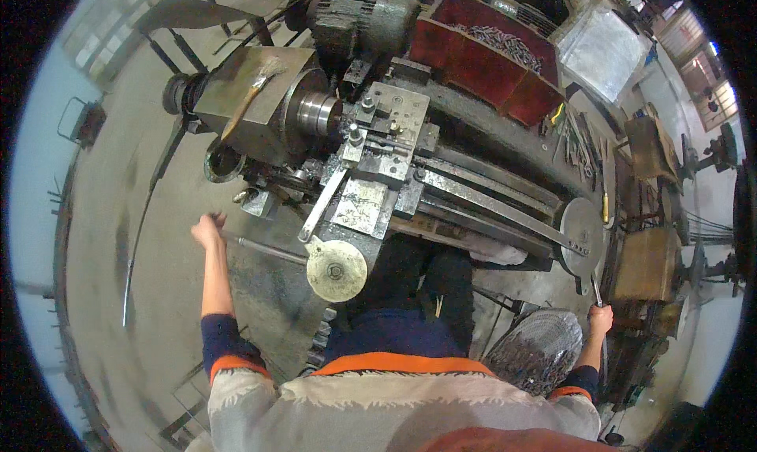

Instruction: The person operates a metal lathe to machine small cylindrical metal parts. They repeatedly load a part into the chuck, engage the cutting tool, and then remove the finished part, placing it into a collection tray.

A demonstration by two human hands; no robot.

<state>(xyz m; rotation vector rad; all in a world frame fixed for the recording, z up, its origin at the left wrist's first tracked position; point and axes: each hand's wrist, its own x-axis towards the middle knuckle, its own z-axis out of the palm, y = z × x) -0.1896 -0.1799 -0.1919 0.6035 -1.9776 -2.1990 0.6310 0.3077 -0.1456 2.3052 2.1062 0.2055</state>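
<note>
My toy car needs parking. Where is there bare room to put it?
The floor between the left hand and the long thin rod looks bare. So does the metal box top left of the brush. It's crowded around the bolts and among the hand tools beside the red bin.

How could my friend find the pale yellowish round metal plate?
Find the big grey metal machine in the middle, then its near edge. There, a straight grey metal rod runs from the left hand to the pale yellowish round metal plate. The other round plate, further right, is greyer.
</note>
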